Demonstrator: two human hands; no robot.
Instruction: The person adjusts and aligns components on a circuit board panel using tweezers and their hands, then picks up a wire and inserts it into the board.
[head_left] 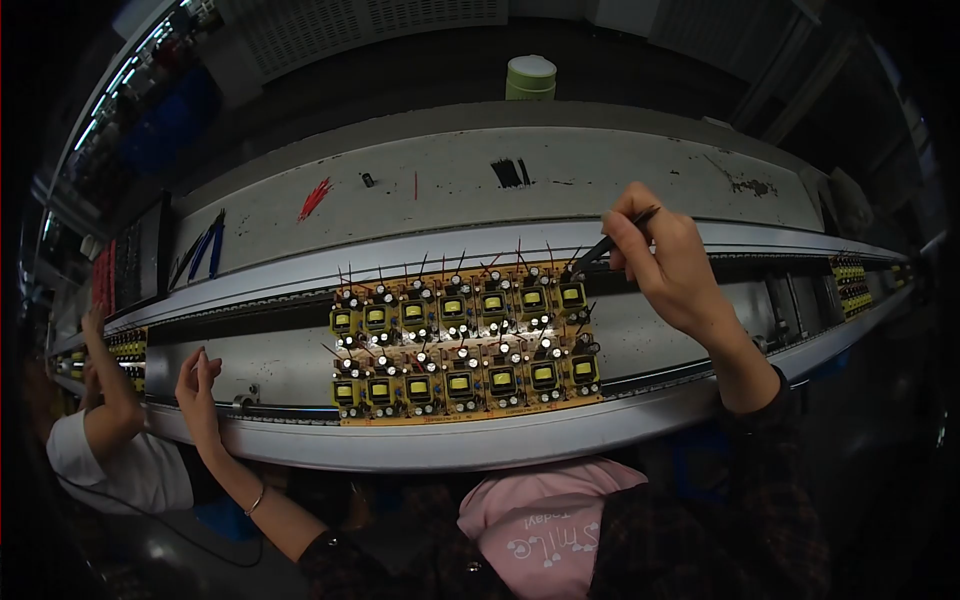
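My right hand [660, 255] is closed around dark tweezers [594, 254]. Their tip reaches the far right corner of a circuit board panel [470, 412], near a wire and a capacitor there. The panel lies across the conveyor rails and carries two rows of yellow transformers, with silver-topped capacitors and thin red and black wires standing up. To the left of the panel, my left hand [198, 390] hovers over the near rail with its fingers loosely bent and apart. Nothing shows in it.
On the shelf behind lie red wires [314, 199], black wires [507, 173] and blue-handled tools [208, 248]. A green container [530, 78] stands beyond. More boards sit rightward [851, 287] and leftward [128, 347], where a co-worker's arm [112, 400] reaches over the line.
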